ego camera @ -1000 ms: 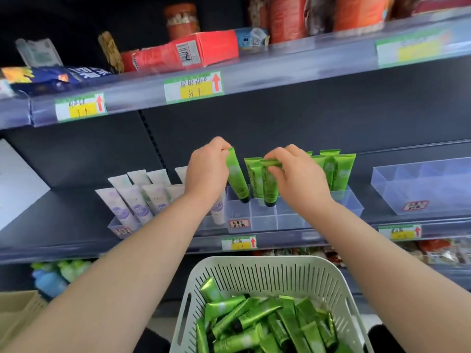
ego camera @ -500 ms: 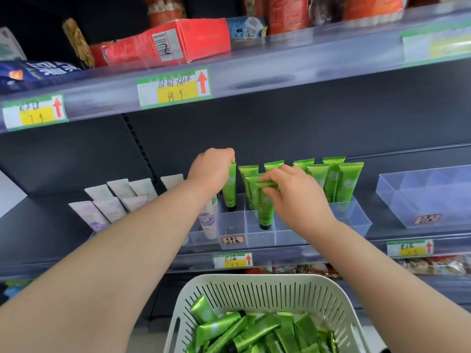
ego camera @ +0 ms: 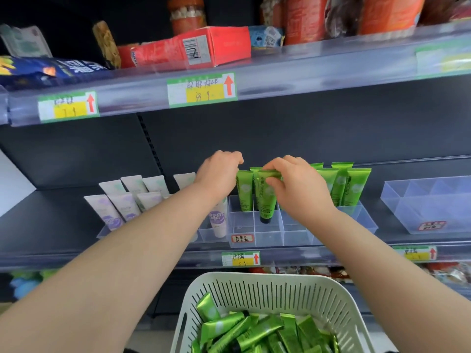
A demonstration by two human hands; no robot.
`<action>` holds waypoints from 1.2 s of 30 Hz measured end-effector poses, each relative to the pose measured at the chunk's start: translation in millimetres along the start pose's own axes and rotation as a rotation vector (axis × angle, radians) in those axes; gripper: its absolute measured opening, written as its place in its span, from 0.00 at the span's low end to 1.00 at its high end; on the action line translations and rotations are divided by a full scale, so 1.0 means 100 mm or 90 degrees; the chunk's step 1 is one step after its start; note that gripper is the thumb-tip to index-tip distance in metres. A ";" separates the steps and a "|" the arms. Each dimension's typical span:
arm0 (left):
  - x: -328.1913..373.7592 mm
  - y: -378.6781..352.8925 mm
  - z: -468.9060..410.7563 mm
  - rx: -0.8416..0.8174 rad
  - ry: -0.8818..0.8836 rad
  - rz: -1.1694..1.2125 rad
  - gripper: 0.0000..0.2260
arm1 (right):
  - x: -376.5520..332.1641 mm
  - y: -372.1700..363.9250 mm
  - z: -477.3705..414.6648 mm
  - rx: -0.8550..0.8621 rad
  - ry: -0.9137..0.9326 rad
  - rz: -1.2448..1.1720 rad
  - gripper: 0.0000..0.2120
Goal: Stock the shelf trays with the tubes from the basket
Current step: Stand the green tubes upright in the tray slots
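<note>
Right hand [ego camera: 293,184] pinches tube [ego camera: 266,200] top, cap in tray [ego camera: 267,236]. Left hand [ego camera: 219,171] at its 9 o'clock, curled, fingertips hidden, grip unclear.

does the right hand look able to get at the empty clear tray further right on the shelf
Probably yes: the clear tray sits open on the same shelf, to the right of the right hand. That hand pinches a green tube, so it would need to let go first.

Left hand [ego camera: 219,171] and right hand [ego camera: 297,189], both bare; back from the fingers, 2 bare wrists and long bare forearms.
</note>
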State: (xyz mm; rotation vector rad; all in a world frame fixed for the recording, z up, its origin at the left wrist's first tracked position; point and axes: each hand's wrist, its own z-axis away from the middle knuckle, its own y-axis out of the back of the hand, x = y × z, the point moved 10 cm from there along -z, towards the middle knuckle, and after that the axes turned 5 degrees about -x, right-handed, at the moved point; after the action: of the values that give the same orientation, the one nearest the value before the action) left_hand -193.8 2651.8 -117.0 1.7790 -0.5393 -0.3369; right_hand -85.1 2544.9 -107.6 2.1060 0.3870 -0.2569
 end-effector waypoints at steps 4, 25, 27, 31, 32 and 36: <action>0.01 0.15 0.21 0.042 -0.011 0.022 0.15 | -0.11 0.04 -0.15 0.025 -0.006 0.000 0.09; -0.21 0.10 0.90 0.057 -0.131 0.008 0.13 | -0.31 -0.67 -0.64 -0.091 -0.029 0.143 0.12; -0.19 0.11 0.90 0.063 -0.137 0.010 0.13 | -0.28 -0.78 -0.62 -0.130 -0.037 0.166 0.13; -0.20 0.03 0.89 0.038 -0.126 0.018 0.15 | -0.17 -0.96 -0.51 -0.178 -0.052 0.205 0.13; -0.21 0.02 0.89 0.035 -0.124 0.018 0.15 | -0.15 -0.98 -0.49 -0.181 -0.052 0.209 0.13; -0.21 -0.01 0.90 0.027 -0.119 0.014 0.14 | -0.13 -0.96 -0.48 -0.168 -0.032 0.192 0.13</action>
State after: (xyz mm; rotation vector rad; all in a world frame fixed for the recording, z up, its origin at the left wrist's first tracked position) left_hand -255.4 2588.3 -143.4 1.7914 -0.7028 -0.4821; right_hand -131.0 2631.9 -152.6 1.8635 0.0649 -0.0763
